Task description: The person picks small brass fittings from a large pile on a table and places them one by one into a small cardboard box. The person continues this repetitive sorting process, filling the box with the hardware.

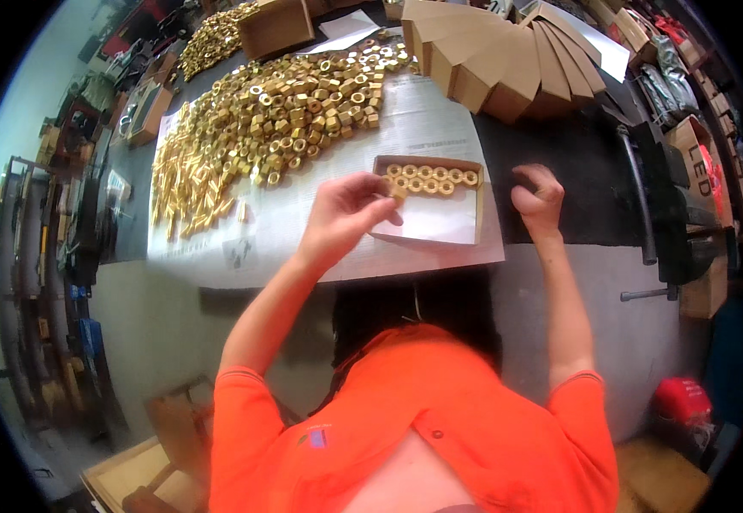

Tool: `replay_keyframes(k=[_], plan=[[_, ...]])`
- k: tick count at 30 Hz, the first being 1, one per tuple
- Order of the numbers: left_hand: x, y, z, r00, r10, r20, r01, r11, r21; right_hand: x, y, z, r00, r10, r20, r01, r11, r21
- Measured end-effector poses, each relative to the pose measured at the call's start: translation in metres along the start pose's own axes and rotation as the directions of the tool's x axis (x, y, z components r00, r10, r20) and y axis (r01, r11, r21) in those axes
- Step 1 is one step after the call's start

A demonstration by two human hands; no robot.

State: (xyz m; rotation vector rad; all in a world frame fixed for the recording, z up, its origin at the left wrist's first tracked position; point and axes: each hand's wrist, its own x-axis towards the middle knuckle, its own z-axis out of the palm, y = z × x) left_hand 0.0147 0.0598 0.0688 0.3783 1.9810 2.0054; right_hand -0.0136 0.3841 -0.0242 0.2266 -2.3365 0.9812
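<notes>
A shallow cardboard box (481, 205) with a white bottom sits near the front edge of the white sheet. Two rows of brass hex nuts (423, 185) lie flat along its far side, holes up. My left hand (346, 214) reaches over the box's left wall, thumb and fingers closed on a single brass nut (398, 193) by the left end of the rows. To the right of the box, my right hand (540, 198) is curled into a loose fist over the dark tabletop; nothing shows in it, though its palm side is partly hidden.
A big heap of loose brass nuts (277, 111) spreads beyond my left hand. Slim brass pieces (192, 192) lie at its left, and another brass pile (213, 38) farther back. Fanned cardboard boxes (491, 60) stand at the far right. A metal bar (636, 197) runs along the table's right side.
</notes>
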Motion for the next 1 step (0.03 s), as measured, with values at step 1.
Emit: replay_keyframes(k=[1], plan=[[0.0078,-0.0066,0.003,0.997,0.043,0.063,-0.05,0.992,0.118,-0.0018,0.004,-0.0015,1.0,0.005,-0.004,-0.005,1.0,-0.003]])
